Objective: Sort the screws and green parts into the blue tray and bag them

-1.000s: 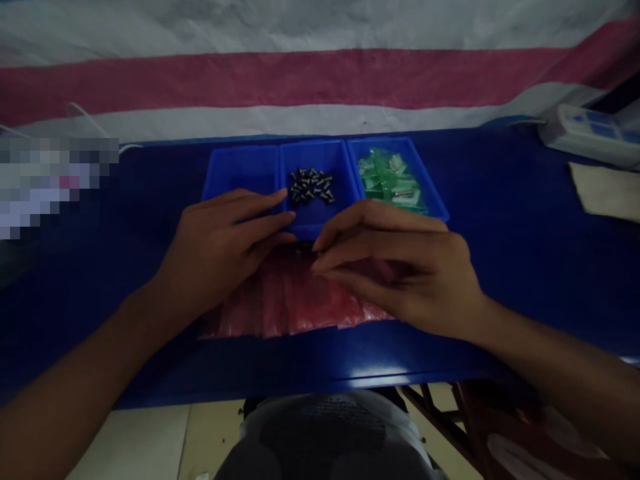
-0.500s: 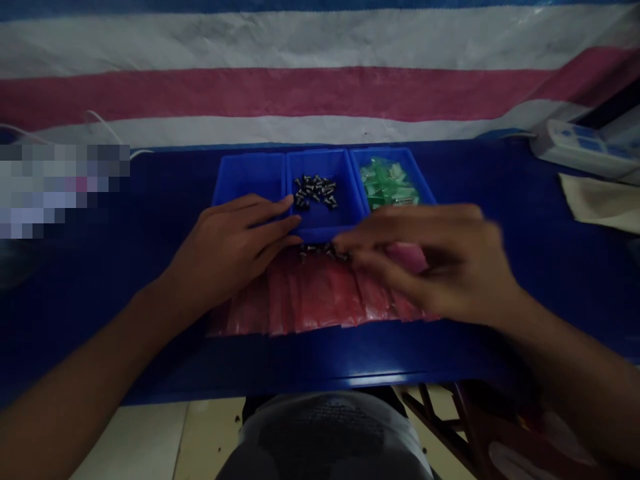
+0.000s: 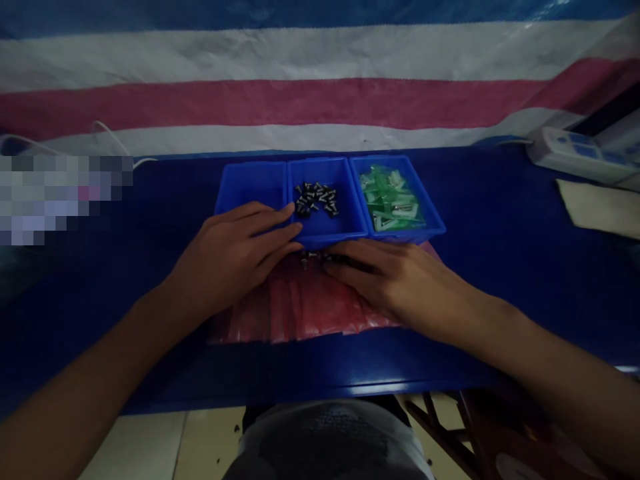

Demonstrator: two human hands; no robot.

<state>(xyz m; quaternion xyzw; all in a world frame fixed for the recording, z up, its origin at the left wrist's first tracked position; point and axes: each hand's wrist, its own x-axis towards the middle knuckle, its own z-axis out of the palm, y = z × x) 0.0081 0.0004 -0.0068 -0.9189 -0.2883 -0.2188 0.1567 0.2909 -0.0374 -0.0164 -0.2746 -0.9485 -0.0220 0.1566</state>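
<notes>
My left hand (image 3: pixel 240 250) lies palm down with its fingers slightly apart. Its fingertips reach the front of the left and middle blue bins, and it holds nothing visible. Small dark screws (image 3: pixel 313 255) lie on a row of red plastic bags (image 3: pixel 315 300) in front of the bins. My right hand (image 3: pixel 390 270) is low over the bags, thumb and fingertips closing around some of these screws; how many is hidden. More screws (image 3: pixel 316 198) sit in the middle blue bin (image 3: pixel 327 239). The right blue bin (image 3: pixel 434 230) holds green-and-clear packets (image 3: pixel 393 197).
The left blue bin (image 3: pixel 254 180) is partly hidden by my hand. A white power strip (image 3: pixel 580 153) and a pale cloth or paper piece (image 3: pixel 595 205) lie at the right. White cables (image 3: pixel 110 131) run at the back left. A striped sheet (image 3: pixel 320 100) rises behind the blue table (image 3: pixel 480 233).
My right hand has come down and slightly left onto the screws on the bags. Its blur is gone. My left hand stays in place; the whole view has shifted slightly.
</notes>
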